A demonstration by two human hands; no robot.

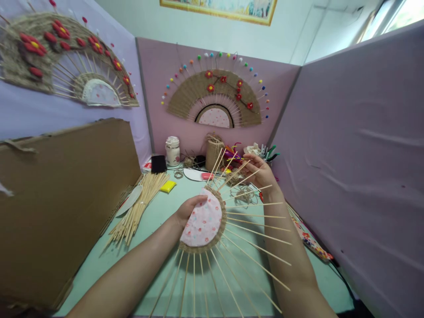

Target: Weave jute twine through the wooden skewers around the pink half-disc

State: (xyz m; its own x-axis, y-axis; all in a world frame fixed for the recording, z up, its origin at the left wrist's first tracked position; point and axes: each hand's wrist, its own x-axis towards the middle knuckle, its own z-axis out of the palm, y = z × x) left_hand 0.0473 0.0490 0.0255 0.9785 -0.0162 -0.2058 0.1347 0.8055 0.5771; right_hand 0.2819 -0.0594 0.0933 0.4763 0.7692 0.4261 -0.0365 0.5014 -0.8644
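Observation:
A half-round fan frame has a pink cloth centre with red dots, a braided twine rim and thin bamboo sticks spreading outward from it. My left hand grips the cloth centre at its straight edge, thumb on top and the other fingers hidden behind. At the upper side of the frame, my right hand has its thumb and fingers drawn together at the tip of one stick. Several sticks cross in front of my right forearm. The frame is held tilted above the pale green table.
On the left lie a bundle of loose sticks, a yellow packet and a cardboard sheet. Behind stand a white jar and a twine spool; loose twine lies nearby. Finished fans hang on the partitions.

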